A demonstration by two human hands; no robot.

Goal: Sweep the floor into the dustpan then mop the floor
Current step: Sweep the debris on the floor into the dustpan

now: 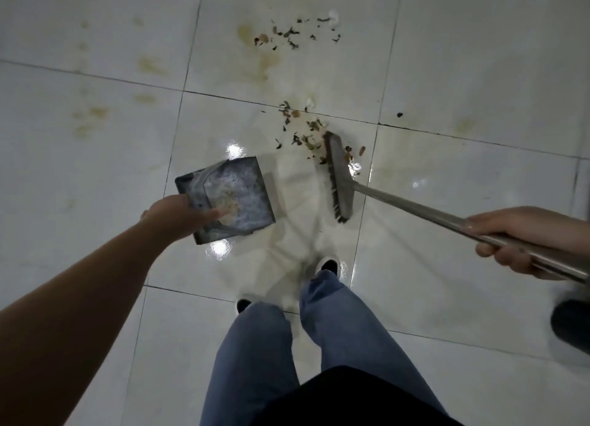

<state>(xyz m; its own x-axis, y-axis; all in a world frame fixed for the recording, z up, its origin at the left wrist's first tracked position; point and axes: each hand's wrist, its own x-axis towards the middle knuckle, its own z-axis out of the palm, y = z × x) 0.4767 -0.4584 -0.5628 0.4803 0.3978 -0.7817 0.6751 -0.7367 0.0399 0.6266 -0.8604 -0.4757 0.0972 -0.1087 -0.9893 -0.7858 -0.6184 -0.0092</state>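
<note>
A grey metal dustpan (242, 189) sits on the white tiled floor (95, 157), with some pale debris inside it. My left hand (178, 213) grips its near left edge. My right hand (517, 237) is wrapped round the metal handle of a broom (338, 176), whose brush head rests on the floor to the right of the dustpan. A patch of dark leafy debris (303, 132) lies just beyond the brush head. A second patch of debris (293, 36) lies farther away.
Yellowish stains (92, 119) mark several tiles. My two legs in blue jeans (319, 330) and dark shoes stand just behind the dustpan. A dark object (571, 326) shows at the right edge.
</note>
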